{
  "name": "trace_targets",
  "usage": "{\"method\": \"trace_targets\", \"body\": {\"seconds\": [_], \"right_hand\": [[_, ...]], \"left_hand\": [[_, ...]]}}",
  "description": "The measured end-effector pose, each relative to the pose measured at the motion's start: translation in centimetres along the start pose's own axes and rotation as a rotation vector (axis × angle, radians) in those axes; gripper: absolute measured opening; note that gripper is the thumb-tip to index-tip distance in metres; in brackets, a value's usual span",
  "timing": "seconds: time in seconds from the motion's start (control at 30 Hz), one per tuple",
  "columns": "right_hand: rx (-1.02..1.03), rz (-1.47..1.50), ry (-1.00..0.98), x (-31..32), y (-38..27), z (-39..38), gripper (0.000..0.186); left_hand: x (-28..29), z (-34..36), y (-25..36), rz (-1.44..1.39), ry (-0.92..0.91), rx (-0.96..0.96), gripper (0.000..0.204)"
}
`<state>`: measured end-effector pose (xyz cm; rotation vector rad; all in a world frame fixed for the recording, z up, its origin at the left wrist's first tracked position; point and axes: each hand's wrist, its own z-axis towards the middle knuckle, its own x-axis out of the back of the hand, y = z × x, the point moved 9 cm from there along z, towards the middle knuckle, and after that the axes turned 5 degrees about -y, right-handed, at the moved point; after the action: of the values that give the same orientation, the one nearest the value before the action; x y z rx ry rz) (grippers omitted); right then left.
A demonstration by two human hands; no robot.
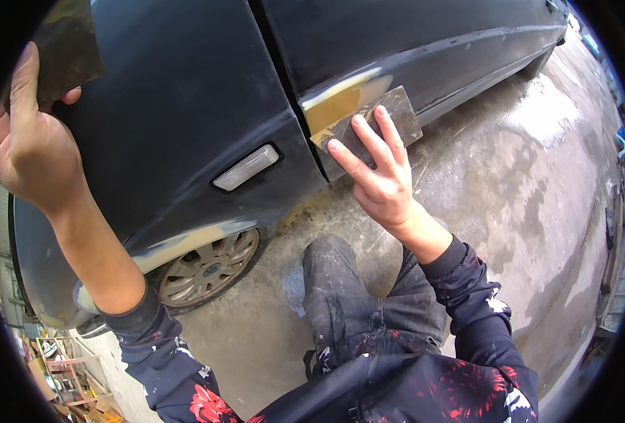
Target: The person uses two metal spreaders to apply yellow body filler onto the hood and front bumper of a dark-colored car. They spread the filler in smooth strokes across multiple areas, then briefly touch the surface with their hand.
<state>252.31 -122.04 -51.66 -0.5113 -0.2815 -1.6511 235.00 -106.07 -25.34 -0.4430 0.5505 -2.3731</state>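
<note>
My right hand (381,166) grips a flat, dark filler spreader (404,116), three fingers laid along its face. The spreader's left edge lies at a yellowish patch of body filler (348,99) low on the dark car door (425,35), beside the door gap. Raised at the upper left, my left hand (38,141) holds a dark, smeared flat plate (69,56) between thumb and fingers. That plate's upper part runs out of the picture. Between my hands is the dark front fender (186,92) with a clear side marker lamp (248,168).
Below the fender is a wheel (210,270), its arch edged with pale filler (186,240). My legs (333,282) are bent near the car on stained concrete (510,190). A rack with clutter (66,366) stands at the lower left.
</note>
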Motion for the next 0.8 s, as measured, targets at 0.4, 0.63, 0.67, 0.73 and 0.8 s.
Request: {"method": "trace_targets", "body": {"seconds": [0.4, 0.63, 0.67, 0.73, 0.8], "right_hand": [[-0.012, 0.019, -0.056, -0.4, 0.6, -2.4, 0.063], [-0.018, -0.005, 0.088, 4.0, 2.7, 2.0, 0.065], [-0.005, -0.005, 0.104, 4.3, 2.8, 2.4, 0.064], [-0.006, 0.012, 0.103, 4.0, 3.1, 3.0, 0.065], [-0.012, 0.051, 0.108, 3.4, 3.2, 2.9, 0.067]], "left_hand": [[0.1, 0.0, -0.5, -0.131, 0.024, 0.134, 0.028], [-0.5, -0.2, -1.3, -0.214, 0.012, 0.196, 0.03], [-0.6, -0.2, -1.1, -0.176, -0.001, 0.158, 0.03], [-0.6, -0.2, -0.9, -0.13, -0.017, 0.11, 0.03], [-0.5, -0.4, -0.9, -0.15, 0.002, 0.095, 0.027]]}}
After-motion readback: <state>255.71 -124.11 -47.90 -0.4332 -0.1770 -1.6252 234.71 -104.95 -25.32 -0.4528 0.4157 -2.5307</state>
